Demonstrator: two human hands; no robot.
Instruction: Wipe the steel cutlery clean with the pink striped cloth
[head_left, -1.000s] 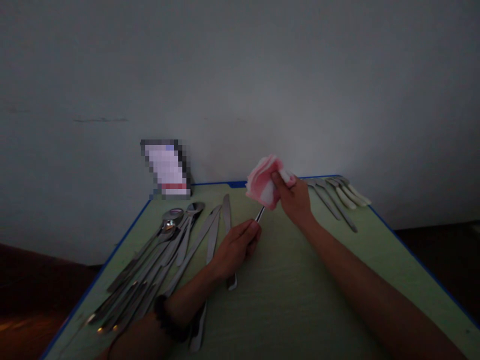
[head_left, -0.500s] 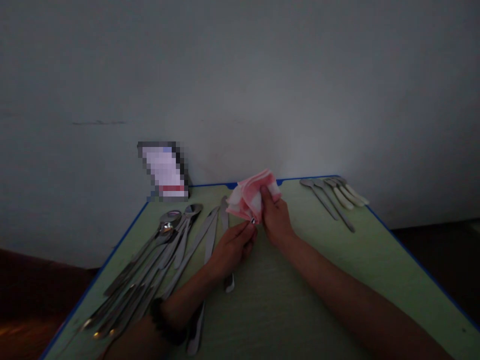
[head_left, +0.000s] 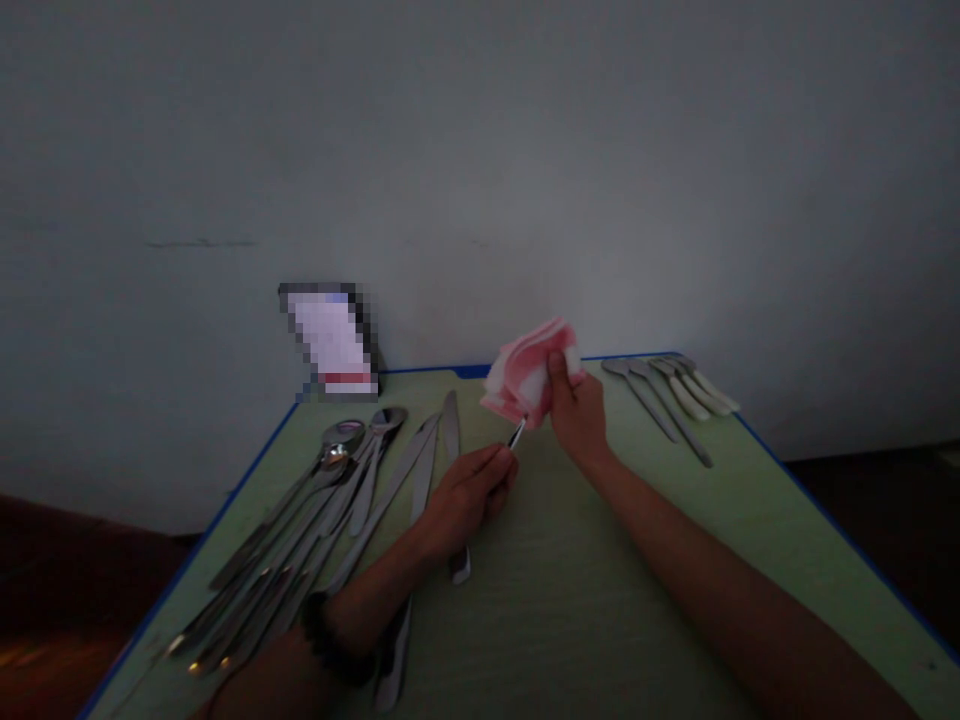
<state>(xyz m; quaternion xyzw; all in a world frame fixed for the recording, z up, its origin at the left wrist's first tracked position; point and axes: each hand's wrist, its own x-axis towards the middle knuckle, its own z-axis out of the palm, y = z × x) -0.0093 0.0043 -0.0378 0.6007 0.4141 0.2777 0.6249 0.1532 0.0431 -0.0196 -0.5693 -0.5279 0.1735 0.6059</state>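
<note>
My left hand [head_left: 471,495] is closed on the end of a slim, shiny piece of cutlery [head_left: 517,432]. Its other end disappears into a folded pink and white cloth [head_left: 525,372], so I cannot tell what kind it is. My right hand [head_left: 579,415] pinches the cloth around that hidden end, thumb on top. Both hands are above the middle of the table. Just left of my left hand lie several table knives [head_left: 451,425], partly covered by my forearm.
Several metal spoons [head_left: 343,434] lie in a pile on the table's left side. At the back right are two spoons [head_left: 652,395] and several forks with white handles [head_left: 684,392]. A phone with a blurred screen [head_left: 334,340] leans against the wall. The green table [head_left: 675,540] has a blue edge.
My right hand and the cloth have slid up and to the right, away from my left hand. More of the metal cutlery shows between the hands. My left hand has barely moved.
</note>
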